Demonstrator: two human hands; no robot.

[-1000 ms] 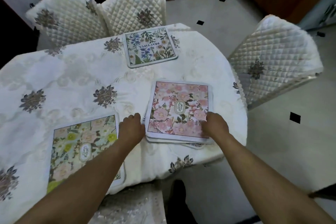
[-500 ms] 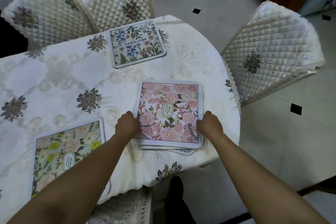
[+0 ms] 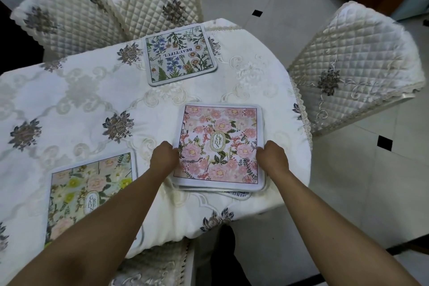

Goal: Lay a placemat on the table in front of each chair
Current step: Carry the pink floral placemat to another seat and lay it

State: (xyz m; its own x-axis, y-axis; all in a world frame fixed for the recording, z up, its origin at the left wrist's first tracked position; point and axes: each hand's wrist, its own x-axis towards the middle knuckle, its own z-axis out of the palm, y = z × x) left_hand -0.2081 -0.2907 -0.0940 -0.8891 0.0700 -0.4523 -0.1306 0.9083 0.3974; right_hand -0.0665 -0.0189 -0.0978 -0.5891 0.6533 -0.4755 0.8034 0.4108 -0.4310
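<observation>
A pink floral placemat (image 3: 220, 144) tops a small stack near the table's right front edge. My left hand (image 3: 163, 158) grips its left edge and my right hand (image 3: 271, 158) grips its right edge. The edge of another mat (image 3: 236, 194) peeks out beneath. A blue-flowered placemat (image 3: 178, 53) lies at the far side before a quilted chair (image 3: 153, 0). A yellow-green floral placemat (image 3: 88, 193) lies at the near left, partly under my left forearm.
The round table carries a white embroidered cloth (image 3: 69, 104). One quilted chair (image 3: 355, 62) stands at the right, another (image 3: 62, 21) at the far left, and a chair seat (image 3: 153, 264) shows below the near edge. Tiled floor (image 3: 371, 181) lies to the right.
Both hands have stayed on the pink mat's side edges and the stack has barely shifted. My head has moved closer and the view has tilted.
</observation>
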